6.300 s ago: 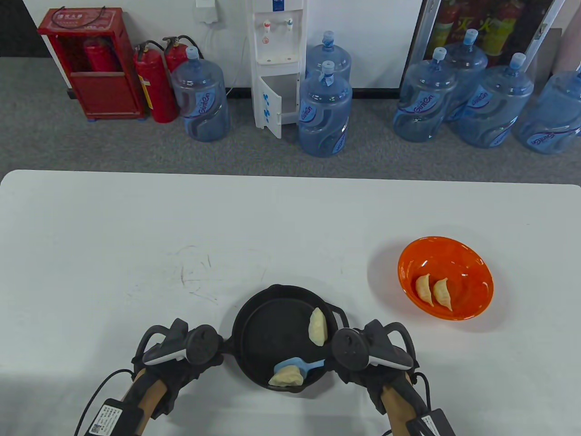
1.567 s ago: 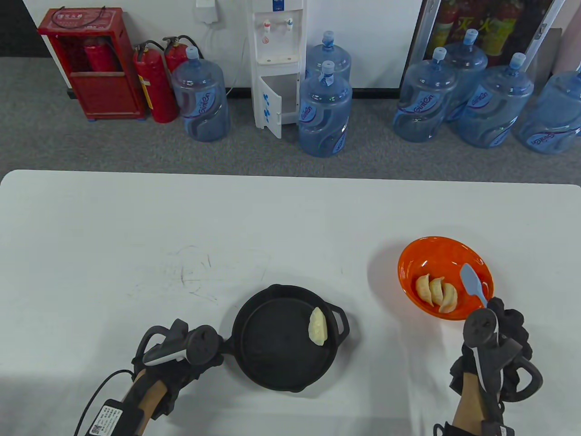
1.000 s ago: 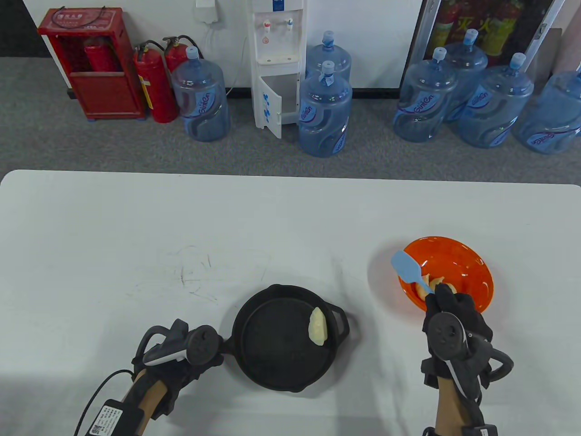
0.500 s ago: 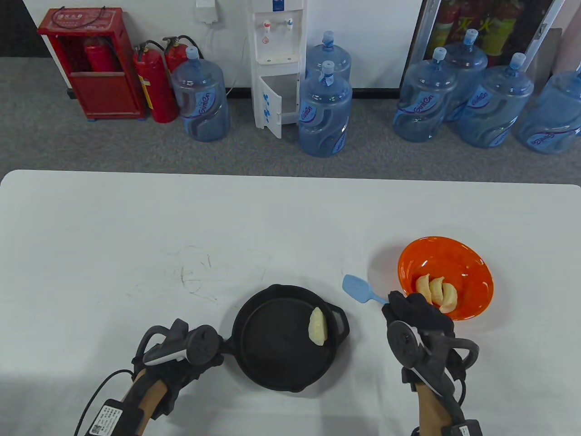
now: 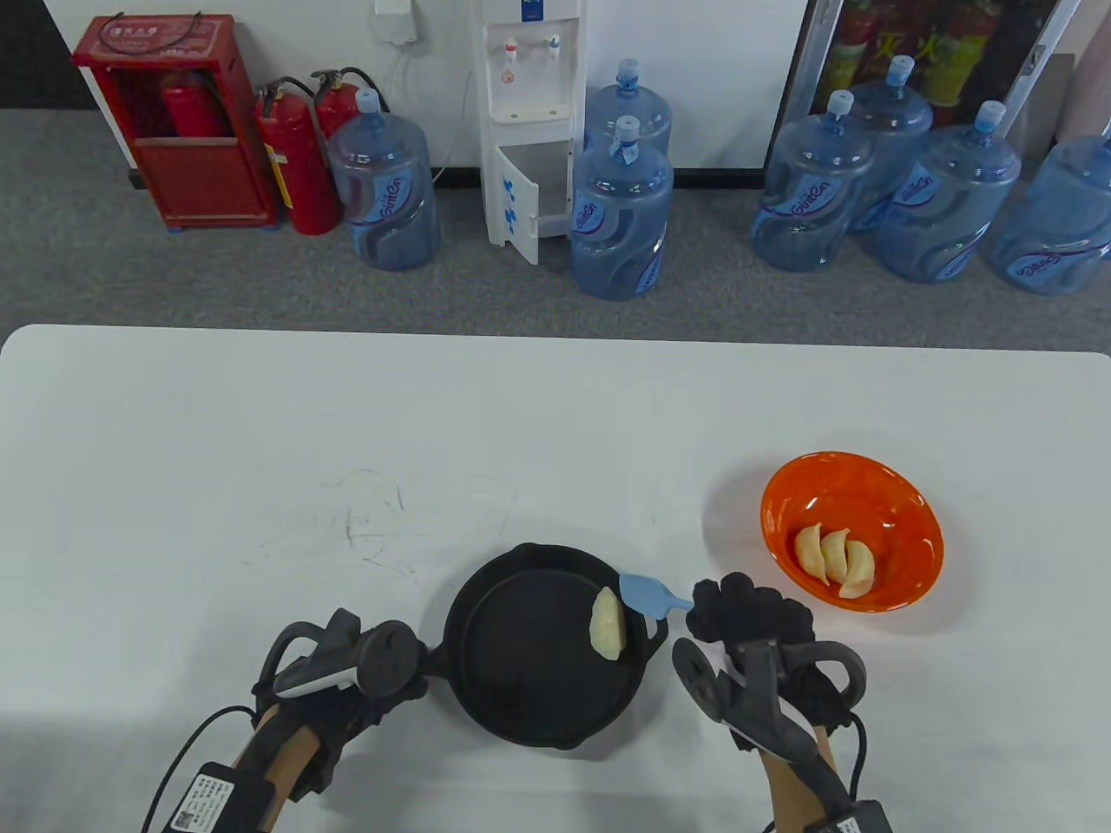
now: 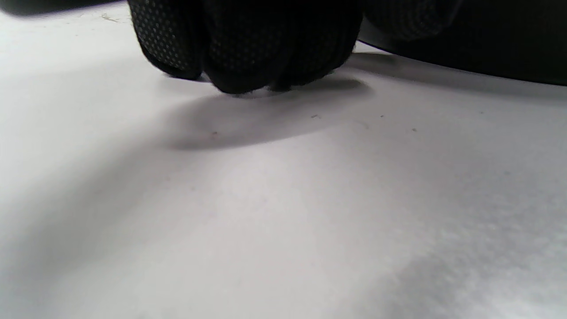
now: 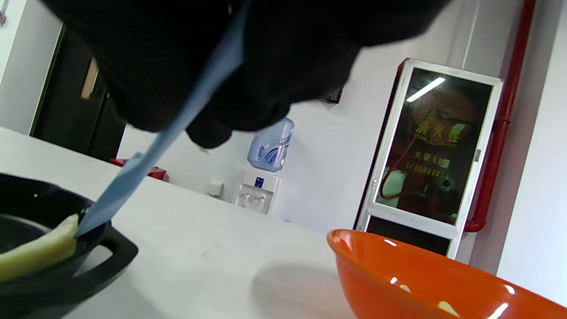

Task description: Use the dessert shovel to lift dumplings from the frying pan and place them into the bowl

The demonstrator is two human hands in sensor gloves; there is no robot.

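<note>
Three pale crescent dumplings are lying in the orange plastic bowl; one pale dumpling is waiting in the black cast-iron frying pan on the white counter. The right hand is gripping the light-blue dessert shovel, its blade touching that dumpling, while the left hand is curling round the pan's handle.

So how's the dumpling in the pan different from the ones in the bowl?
The pan dumpling lies alone in the black frying pan, pale, with the blue shovel at it. The bowl dumplings are three, overlapping in the orange bowl, looking more golden. All are crescent-shaped.
</note>
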